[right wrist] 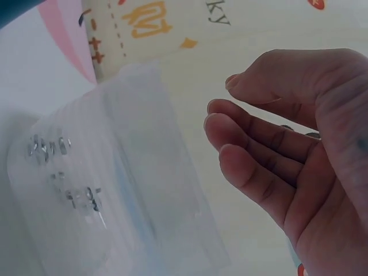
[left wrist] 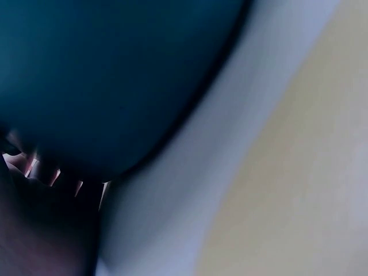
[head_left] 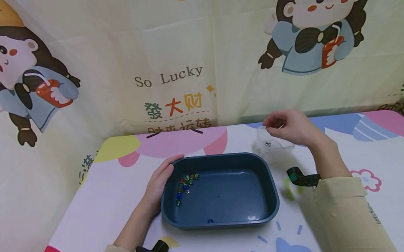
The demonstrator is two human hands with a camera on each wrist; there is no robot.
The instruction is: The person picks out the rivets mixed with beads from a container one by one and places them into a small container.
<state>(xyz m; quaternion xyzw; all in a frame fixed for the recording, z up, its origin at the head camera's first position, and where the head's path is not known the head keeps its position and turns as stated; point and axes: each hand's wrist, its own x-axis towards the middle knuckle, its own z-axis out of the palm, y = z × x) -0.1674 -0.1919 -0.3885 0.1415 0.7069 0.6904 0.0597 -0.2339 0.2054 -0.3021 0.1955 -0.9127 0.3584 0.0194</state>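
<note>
A dark blue plastic basin [head_left: 229, 190] rests on the table, with several coloured glass marbles [head_left: 190, 181] clustered at its left side. One blue marble [head_left: 210, 221] lies apart at the near wall. My left hand [head_left: 156, 186] lies against the basin's outer left side, its fingers extended along the far left corner. In the left wrist view the basin's wall [left wrist: 115, 86] hides much of that hand. My right hand [right wrist: 287, 149] is beside a clear plastic container [right wrist: 109, 172] with its fingers loosely bent and apart from the thumb. I see nothing held there. Small dark spots behind the fingers are unclear.
The clear container [head_left: 265, 145] stands behind the basin's far right corner, near the table's back edge. A patterned cloth [head_left: 217, 250] covers the tabletop. A printed curtain [head_left: 235, 54] hangs directly behind the table.
</note>
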